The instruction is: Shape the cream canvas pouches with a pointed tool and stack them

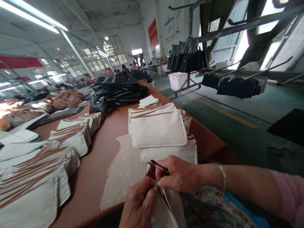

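Observation:
Near the table's front edge, my left hand [140,201] pinches the edge of a white leather piece [167,209] with brown lining. Close beside it, my right hand [178,174] holds the same edge, fingertips nearly touching the left thumb. A thin dark tool [159,165] sticks out from between the right hand's fingers; its working end is hidden. Just beyond the hands lies a stack of white pouches [159,129] with brown edges.
Rows of white pouches [61,171] cover the left side of the brown table [95,177]. Black leather pieces [118,88] are heaped farther back. A metal rack [190,76] with black bags [187,58] and a white bin [179,80] stand right of the table.

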Demonstrator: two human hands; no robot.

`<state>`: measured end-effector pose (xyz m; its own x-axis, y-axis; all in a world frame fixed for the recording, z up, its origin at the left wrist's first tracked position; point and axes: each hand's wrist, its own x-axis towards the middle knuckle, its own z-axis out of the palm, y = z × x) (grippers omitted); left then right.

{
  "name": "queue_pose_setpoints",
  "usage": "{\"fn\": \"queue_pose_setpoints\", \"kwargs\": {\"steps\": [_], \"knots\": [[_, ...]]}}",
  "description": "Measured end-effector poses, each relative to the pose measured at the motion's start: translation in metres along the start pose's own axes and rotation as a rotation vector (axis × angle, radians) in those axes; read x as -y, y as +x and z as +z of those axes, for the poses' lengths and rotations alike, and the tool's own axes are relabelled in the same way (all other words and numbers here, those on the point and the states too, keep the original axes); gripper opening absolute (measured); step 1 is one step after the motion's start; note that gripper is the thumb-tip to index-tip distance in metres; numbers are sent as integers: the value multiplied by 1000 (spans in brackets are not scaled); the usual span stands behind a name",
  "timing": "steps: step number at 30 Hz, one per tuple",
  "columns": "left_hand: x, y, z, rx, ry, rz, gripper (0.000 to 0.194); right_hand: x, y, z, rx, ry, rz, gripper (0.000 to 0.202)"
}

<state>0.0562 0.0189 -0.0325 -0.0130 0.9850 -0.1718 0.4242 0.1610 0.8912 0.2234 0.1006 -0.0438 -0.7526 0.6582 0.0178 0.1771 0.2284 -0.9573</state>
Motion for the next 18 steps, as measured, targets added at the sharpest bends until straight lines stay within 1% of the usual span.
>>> {"fn": "queue_pose_setpoints", "kwargs": {"steps": [1, 3, 6, 8, 9, 11, 13, 15, 18], "knots": [[-1, 0, 1, -22, 21, 14, 26, -1, 1, 1, -13, 33, 12, 3], [2, 0, 1, -35, 8, -2, 26, -4, 2, 4, -8, 166, 65, 1], [11, 2, -1, 41, -110, -76, 30, -8, 2, 6, 69, 382, 237, 7], [19, 5, -3, 101, -198, -115, 36, -9, 2, 6, 90, 427, 318, 13], [22, 6, -3, 113, -223, -127, 40, -9, 1, 6, 89, 428, 322, 13], [27, 8, -3, 108, -222, -128, 45, -9, 1, 4, 72, 396, 259, 11], [29, 10, -4, 92, -172, -117, 47, -8, 1, 1, 52, 312, 137, 6], [30, 12, -5, 109, -112, -109, 47, -8, 1, -1, 46, 211, 41, 5], [26, 12, -8, 180, -19, -114, 46, -10, -1, -3, 75, 115, 31, 13]]}}
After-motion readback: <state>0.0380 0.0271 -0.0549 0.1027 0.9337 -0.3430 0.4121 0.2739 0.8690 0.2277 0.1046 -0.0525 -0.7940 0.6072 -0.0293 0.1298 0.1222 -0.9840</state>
